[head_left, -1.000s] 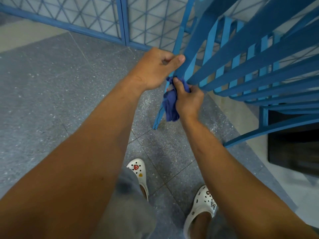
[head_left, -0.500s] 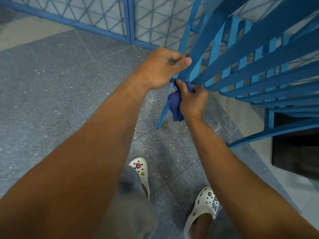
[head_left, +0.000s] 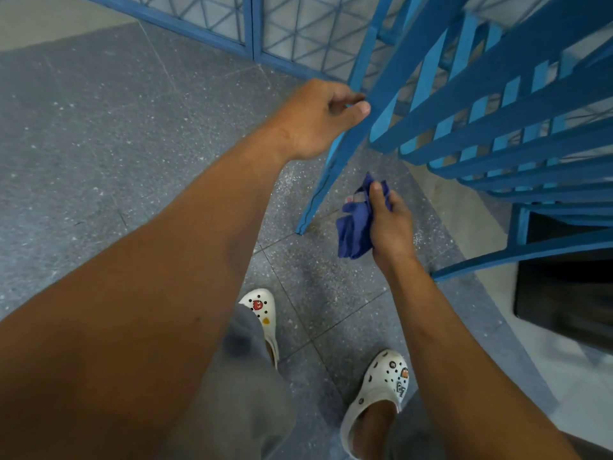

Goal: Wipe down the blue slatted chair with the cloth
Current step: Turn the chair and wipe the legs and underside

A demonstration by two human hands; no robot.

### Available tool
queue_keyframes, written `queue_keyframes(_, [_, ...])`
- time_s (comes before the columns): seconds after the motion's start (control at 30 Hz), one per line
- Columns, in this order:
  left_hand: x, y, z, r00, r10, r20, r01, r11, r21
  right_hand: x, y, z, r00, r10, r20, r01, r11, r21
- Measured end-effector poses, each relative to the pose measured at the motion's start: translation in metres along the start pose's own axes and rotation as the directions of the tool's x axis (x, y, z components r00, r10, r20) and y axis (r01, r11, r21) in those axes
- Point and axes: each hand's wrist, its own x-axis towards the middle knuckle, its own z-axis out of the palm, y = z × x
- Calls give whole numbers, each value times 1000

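Blue slatted chair (head_left: 491, 104) fills the far right, tipped toward the camera, one leg planted on the grey speckled floor (head_left: 99, 134) just left of centre. Left hand (head_left: 318, 117) is at the chair's frame rail, fingers loosely curled with the thumb near the rail — cannot tell if it actually grips or only touches. Right hand (head_left: 391, 224) sits lower and nearer, clear of the chair, fingers clamped on the bunched dark blue cloth (head_left: 355, 224), which hangs off the wood and touches nothing. Hands are well apart. My read: between strokes, cloth repositioning, leg and lower rails likely next. Risks — if the left hand isn't properly holding, the tilted chair could swing or drop onto the white clogs (head_left: 381, 383) right below. Cloth is wadded, so a pass may only smear along the slat edges and skip the gaps. Blue mesh fence (head_left: 205, 18) runs along the far side.
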Motion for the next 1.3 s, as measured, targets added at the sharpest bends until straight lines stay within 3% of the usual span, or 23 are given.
queue_keyframes(0.17, [2,-4,2,998,-58,-9,58,996,64,8,-24,15,968,-227,109,236,969,-70])
queue_keyframes(0.27, [4,-9,2,995,-98,-4,98,990,98,26,-29,30,943,-333,12,329,925,-191])
queue_keyframes(0.4, [3,-8,1,990,-143,15,142,989,28,48,-17,47,928,-364,-78,342,916,-208])
queue_keyframes(0.67, [1,-9,0,987,-151,57,155,985,-71,62,25,56,976,-214,-41,191,932,-306])
queue_keyframes(0.9, [4,-11,1,986,-160,45,163,983,-83,60,-1,54,936,-348,-61,324,914,-244])
queue_keyframes(1.13, [2,-9,1,988,-150,43,153,985,-73,65,42,31,998,-62,14,63,933,-353])
queue_keyframes(1.3, [0,-9,0,985,-163,61,167,984,-67,63,54,-5,995,-33,92,77,851,-519])
